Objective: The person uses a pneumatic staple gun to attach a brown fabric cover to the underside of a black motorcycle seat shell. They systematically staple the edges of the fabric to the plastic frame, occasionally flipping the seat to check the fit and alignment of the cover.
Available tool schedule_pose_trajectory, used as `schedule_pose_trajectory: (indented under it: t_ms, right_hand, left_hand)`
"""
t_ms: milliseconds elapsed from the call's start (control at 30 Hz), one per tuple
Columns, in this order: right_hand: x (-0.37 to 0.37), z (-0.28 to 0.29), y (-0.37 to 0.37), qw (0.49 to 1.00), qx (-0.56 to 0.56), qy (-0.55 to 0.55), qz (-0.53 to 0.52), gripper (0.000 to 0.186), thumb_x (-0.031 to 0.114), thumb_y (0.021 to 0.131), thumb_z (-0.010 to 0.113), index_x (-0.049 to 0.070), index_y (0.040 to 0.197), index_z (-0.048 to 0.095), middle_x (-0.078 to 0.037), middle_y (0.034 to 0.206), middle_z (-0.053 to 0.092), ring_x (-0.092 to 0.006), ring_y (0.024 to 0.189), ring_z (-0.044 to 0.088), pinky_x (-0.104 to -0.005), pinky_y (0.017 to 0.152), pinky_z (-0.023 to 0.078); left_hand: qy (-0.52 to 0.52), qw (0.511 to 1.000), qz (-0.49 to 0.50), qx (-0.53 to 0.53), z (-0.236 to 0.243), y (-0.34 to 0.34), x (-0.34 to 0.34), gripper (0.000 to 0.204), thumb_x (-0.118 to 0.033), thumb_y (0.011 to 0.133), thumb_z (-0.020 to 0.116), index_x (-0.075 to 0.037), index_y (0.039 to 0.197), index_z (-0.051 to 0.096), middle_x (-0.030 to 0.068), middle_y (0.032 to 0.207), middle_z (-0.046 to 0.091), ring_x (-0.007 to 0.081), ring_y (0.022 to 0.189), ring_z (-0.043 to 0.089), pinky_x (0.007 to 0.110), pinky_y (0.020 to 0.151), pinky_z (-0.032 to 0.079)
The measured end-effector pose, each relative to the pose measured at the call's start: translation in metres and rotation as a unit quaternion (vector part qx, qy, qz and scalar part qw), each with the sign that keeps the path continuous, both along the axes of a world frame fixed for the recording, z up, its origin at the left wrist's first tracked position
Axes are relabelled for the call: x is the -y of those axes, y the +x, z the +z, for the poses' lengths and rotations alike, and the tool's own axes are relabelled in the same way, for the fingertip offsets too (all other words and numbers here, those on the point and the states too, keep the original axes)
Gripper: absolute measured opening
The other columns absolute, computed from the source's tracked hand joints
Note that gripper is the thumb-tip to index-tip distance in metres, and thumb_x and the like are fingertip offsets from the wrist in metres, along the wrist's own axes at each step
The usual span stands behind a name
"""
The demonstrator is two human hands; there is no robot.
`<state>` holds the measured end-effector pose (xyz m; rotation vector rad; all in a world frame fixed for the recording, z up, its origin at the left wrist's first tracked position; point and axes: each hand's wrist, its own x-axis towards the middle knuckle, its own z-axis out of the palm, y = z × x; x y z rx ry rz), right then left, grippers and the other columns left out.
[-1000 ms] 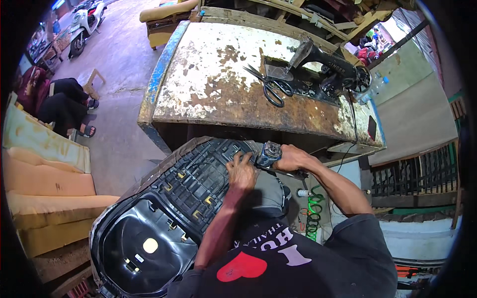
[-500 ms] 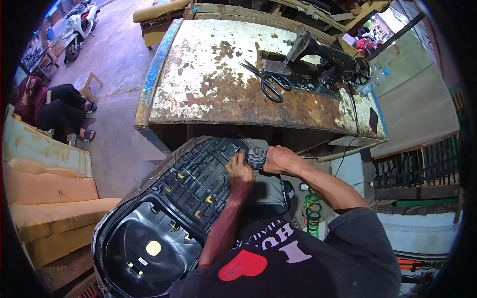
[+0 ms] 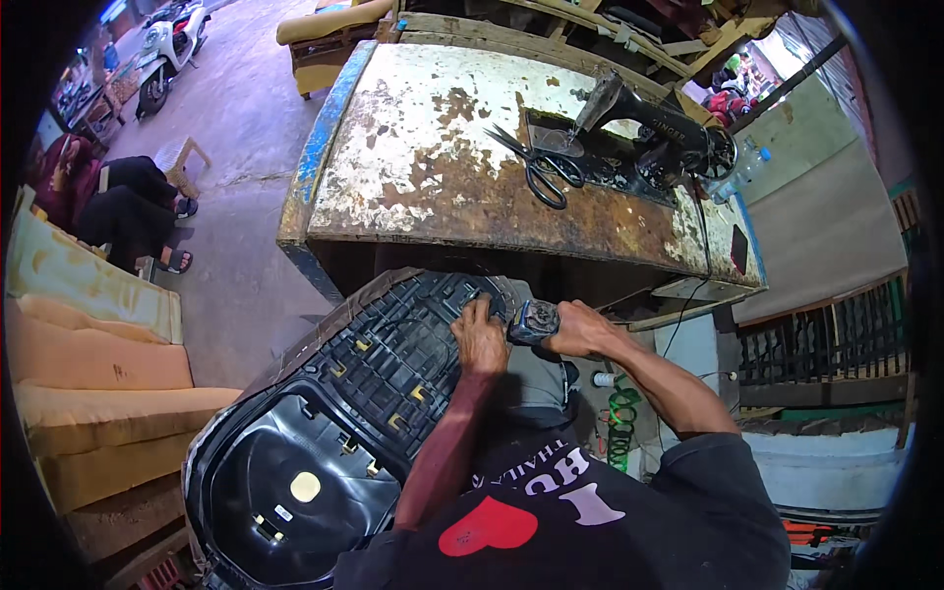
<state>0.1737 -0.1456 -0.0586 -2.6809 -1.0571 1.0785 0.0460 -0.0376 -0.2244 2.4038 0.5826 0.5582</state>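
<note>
An upturned motorbike seat (image 3: 305, 393) lies before me, its black plastic underside up and its dark seat cover (image 3: 320, 332) drawn around the rim. My left hand (image 3: 482, 339) rests at the narrow far end, fingers bent and pressed together on the cover's edge. In my right hand (image 3: 578, 329) is a dark staple gun (image 3: 536, 322), gripped from the right. Its head is beside the seat's rim, just right of my left fingers; whether it touches the rim I cannot tell.
A worn table (image 3: 393, 187) stands ahead with black scissors (image 3: 539, 169) and a sewing machine (image 3: 659, 123). A green coiled hose (image 3: 621, 423) hangs at right. An orange padded sofa (image 3: 108, 383) is at left, near a seated person (image 3: 123, 216).
The staple gun in my right hand has moved right and slightly nearer to me, off the seat's rim. My left hand stays at the rim. The view has shifted slightly.
</note>
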Motion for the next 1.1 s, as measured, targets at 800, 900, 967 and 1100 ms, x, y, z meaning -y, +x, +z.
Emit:
schedule_pose_trajectory:
  t_ms: [800,900,967,1100]
  right_hand:
    - [-0.008,-0.03,-0.017,0.999,0.02,0.021,0.025,0.033,0.02,0.075,0.065,-0.011,0.084,0.072,-0.038,0.083,0.067,-0.0506,0.087,0.072,-0.0526,0.077,0.059]
    - [-0.01,-0.032,-0.014,0.997,0.039,0.016,0.057,0.032,0.018,0.075,0.064,-0.011,0.083,0.072,-0.037,0.083,0.068,-0.0504,0.086,0.073,-0.0529,0.077,0.059]
    - [-0.011,-0.035,-0.004,0.998,0.015,0.022,0.048,0.032,0.018,0.075,0.063,-0.011,0.085,0.072,-0.037,0.085,0.069,-0.0504,0.088,0.073,-0.0529,0.079,0.059]
    - [-0.01,-0.062,-0.005,0.997,0.053,0.055,0.025,0.029,0.021,0.076,0.068,-0.007,0.081,0.071,-0.032,0.079,0.069,-0.0466,0.084,0.074,-0.0525,0.068,0.057]
  left_hand:
    - [0.018,0.999,-0.037,-0.014,-0.003,-0.008,-0.014,0.023,-0.009,0.072,0.074,-0.001,0.093,0.08,0.0123,0.146,0.054,0.033,0.136,0.046,0.056,0.108,0.036]
    - [0.019,0.996,-0.067,-0.05,0.0,-0.011,-0.019,0.025,-0.01,0.072,0.074,0.0,0.094,0.08,0.0113,0.147,0.053,0.0337,0.136,0.046,0.057,0.108,0.035]
    - [0.019,0.996,-0.073,-0.04,-0.006,-0.012,-0.02,0.024,-0.009,0.072,0.073,0.001,0.093,0.08,0.0119,0.147,0.054,0.0347,0.136,0.046,0.056,0.11,0.035]
    - [0.004,0.996,-0.084,-0.011,-0.008,-0.009,-0.019,0.021,-0.008,0.075,0.07,0.002,0.092,0.079,0.0127,0.146,0.055,0.0351,0.135,0.046,0.056,0.109,0.036]
